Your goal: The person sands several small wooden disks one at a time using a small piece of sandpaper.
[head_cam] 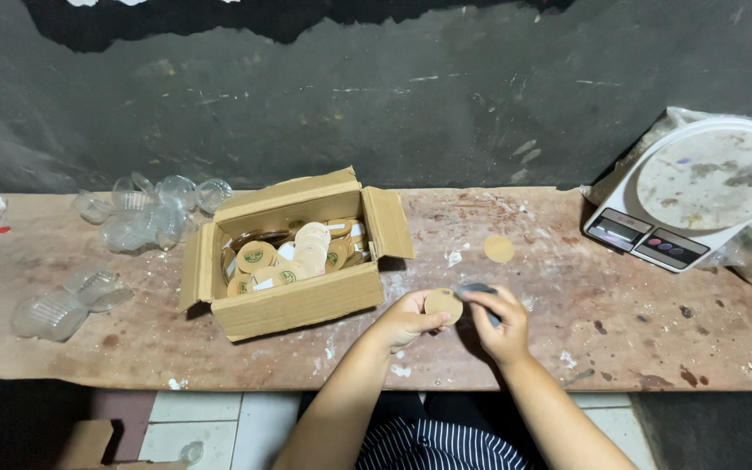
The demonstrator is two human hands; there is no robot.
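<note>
So we've got a round tan disc (pixel 443 305) pinched in our left hand (pixel 406 320) just above the bench (pixel 567 348), and our right hand (pixel 500 326) has its grip closed around a small dark tool (pixel 478 288) touching the disc's edge. A cardboard box (pixel 293 252) of more discs sits just left.

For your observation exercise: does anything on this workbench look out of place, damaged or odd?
One brown round disc lies alone on the wooden bench, apart from the cardboard box of discs. The bench is stained and flecked with white. The kitchen scale has a smeared, dirty platform.
</note>
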